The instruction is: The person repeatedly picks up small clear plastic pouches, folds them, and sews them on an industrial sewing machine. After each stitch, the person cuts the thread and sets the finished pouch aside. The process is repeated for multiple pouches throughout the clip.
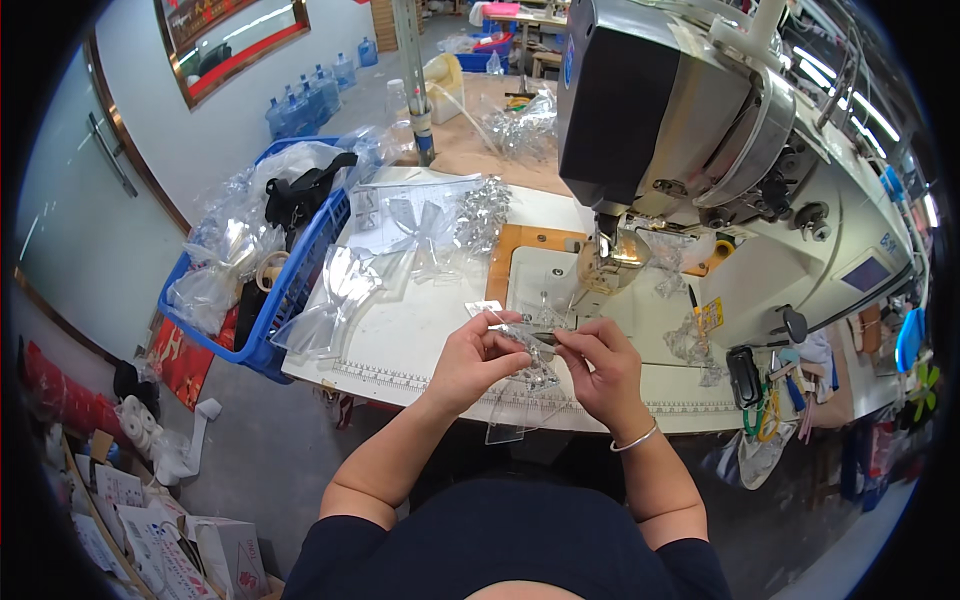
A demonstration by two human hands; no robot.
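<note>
In front of the sewing machine [660, 120], a piece of clear plastic sheet with shiny, crinkled parts [538, 376] is held above the table's front edge. My left hand [478, 358] pinches its left side, thumb and fingers closed. From the right, my right hand [603, 368] is closed on a small dark metal tool [545, 338], its tip at the plastic; its exact kind is too small to tell. Part of the clear sheet hangs below my hands over the table edge. Just beyond them is the machine's needle area [608, 255].
Cut clear plastic pieces [345, 285] lie at the left of the white table [420, 345], near a silvery heap [482, 215]. A blue basket [265, 345] with plastic and black straps stands left. Scissors with yellow handles [768, 415] hang at the right edge. Cardboard boxes [225, 555] sit lower left.
</note>
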